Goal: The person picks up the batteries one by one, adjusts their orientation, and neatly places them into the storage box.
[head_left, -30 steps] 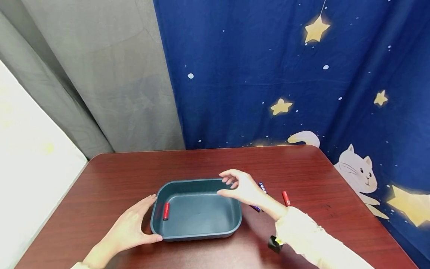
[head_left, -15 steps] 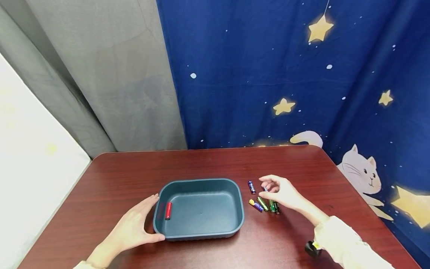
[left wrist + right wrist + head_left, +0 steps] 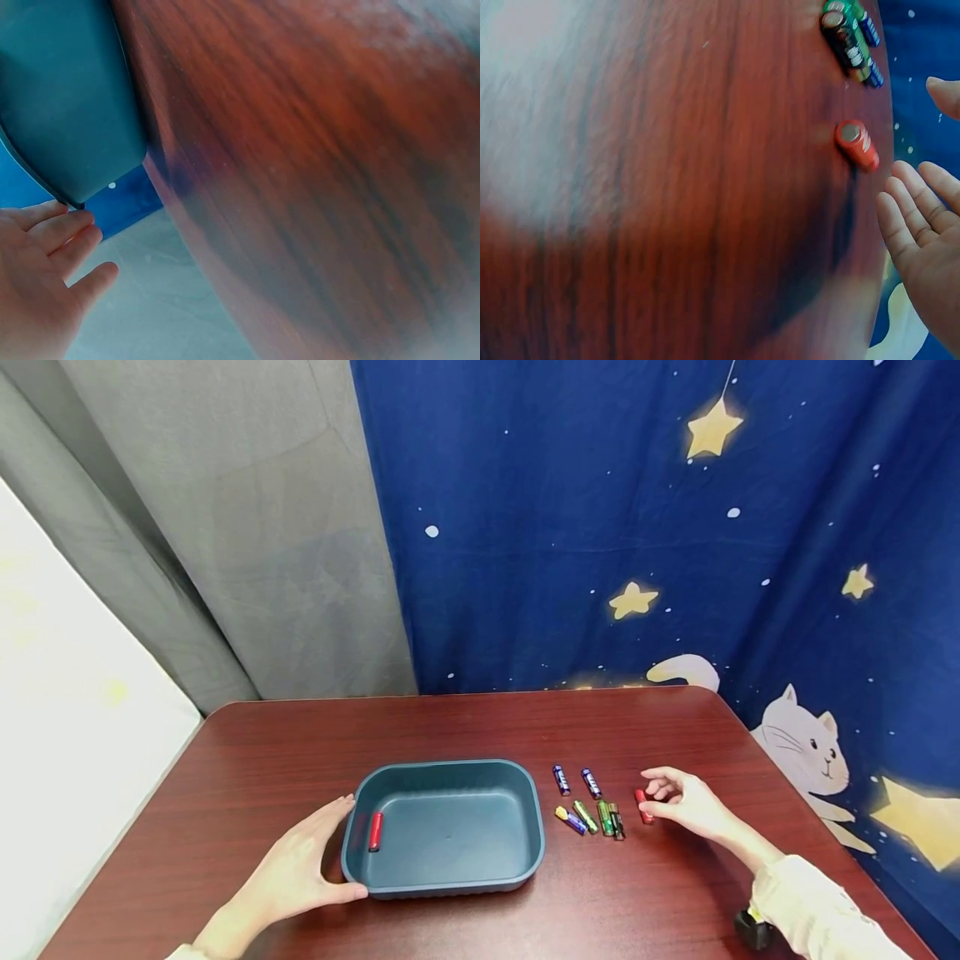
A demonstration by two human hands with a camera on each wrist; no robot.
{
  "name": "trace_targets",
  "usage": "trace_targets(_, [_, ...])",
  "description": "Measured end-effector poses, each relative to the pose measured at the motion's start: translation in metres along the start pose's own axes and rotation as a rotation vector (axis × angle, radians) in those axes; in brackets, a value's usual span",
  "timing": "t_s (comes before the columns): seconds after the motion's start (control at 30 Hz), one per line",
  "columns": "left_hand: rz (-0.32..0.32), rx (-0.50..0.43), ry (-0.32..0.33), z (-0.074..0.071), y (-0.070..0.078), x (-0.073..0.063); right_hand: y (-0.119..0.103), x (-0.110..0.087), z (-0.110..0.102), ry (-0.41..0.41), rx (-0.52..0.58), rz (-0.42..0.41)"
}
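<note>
A dark teal tray (image 3: 448, 885) stands on the table, and one red battery (image 3: 376, 832) lies inside near its left wall. My left hand (image 3: 296, 858) rests at the tray's left end, fingertips at the back corner and thumb at the front corner. In the left wrist view its fingers are fairly straight against the rim. To the right of the tray, my right hand (image 3: 692, 806) hovers over a second red battery (image 3: 643, 807). In the right wrist view a gap shows between that red battery (image 3: 857, 145) and the spread fingers and thumb.
Between the tray and my right hand lie several batteries: two blue ones at the back, including one blue battery (image 3: 591, 783), and in front a yellow-and-purple battery (image 3: 571, 820), green ones (image 3: 605, 818) and a dark one (image 3: 617, 822). Curtains hang behind the table (image 3: 465, 727).
My right hand has moved right, from above the tray, past the blue and green batteries, to the red battery on the table. The left hand stays at the tray's left end.
</note>
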State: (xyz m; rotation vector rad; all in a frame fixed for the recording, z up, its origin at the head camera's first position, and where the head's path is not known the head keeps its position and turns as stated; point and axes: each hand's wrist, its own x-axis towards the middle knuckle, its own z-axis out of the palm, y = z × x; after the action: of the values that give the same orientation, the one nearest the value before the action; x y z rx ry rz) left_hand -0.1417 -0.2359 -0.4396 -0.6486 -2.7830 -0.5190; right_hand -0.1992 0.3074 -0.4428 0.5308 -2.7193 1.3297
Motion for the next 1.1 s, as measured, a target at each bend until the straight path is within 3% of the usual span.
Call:
trace_targets(0.37, [0.023, 0.012, 0.038, 0.000, 0.000, 0.000, 0.013, -0.003, -0.002, -0.068, 0.006, 0.008])
trace_targets(0.6, [0.021, 0.024, 0.042, 0.000, 0.000, -0.001, 0.016, 0.002, -0.001, -0.121, -0.066, 0.006])
trace_targets(0.9, [0.015, 0.009, 0.028, -0.001, 0.001, -0.001, 0.020, 0.005, 0.003, -0.110, -0.101, -0.055])
trace_targets(1.1, [0.024, 0.017, 0.041, 0.000, 0.001, -0.001, 0.019, 0.005, 0.005, -0.080, -0.108, -0.052])
